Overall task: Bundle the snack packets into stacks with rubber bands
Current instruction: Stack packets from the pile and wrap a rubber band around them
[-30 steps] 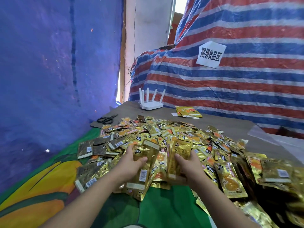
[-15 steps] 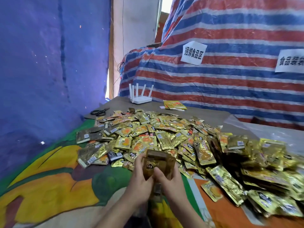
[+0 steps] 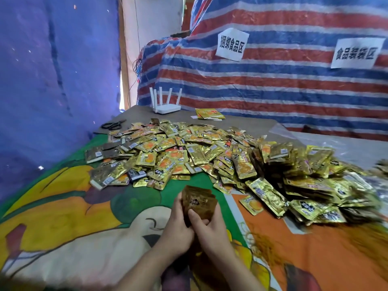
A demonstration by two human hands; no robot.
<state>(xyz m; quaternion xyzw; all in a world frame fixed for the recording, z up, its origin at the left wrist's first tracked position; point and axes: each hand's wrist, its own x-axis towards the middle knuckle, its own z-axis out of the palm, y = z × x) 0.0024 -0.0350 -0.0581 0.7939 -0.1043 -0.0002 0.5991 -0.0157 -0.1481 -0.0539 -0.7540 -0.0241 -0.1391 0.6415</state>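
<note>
Both bare forearms reach in from the bottom edge and meet near the middle of the view. The left hand [image 3: 178,229] and the right hand [image 3: 212,227] are pressed close together, fingers curled round a small upright stack of brownish-gold foil snack packets [image 3: 198,203]. The left hand clasps the stack's left side and the right thumb lies across its lower front; the top of the stack stands clear above both hands. Just beyond the hands, a wide heap of loose gold and orange foil snack packets [image 3: 210,156] spreads across the tabletop, which is covered by a colourful cartoon-printed cloth [image 3: 84,217]. A tangle of thin yellow-brown rubber bands [image 3: 262,242] lies on the cloth just right of the right hand. Black scissors [image 3: 113,124] and a white four-antenna router [image 3: 165,106] sit at the far end.
</note>
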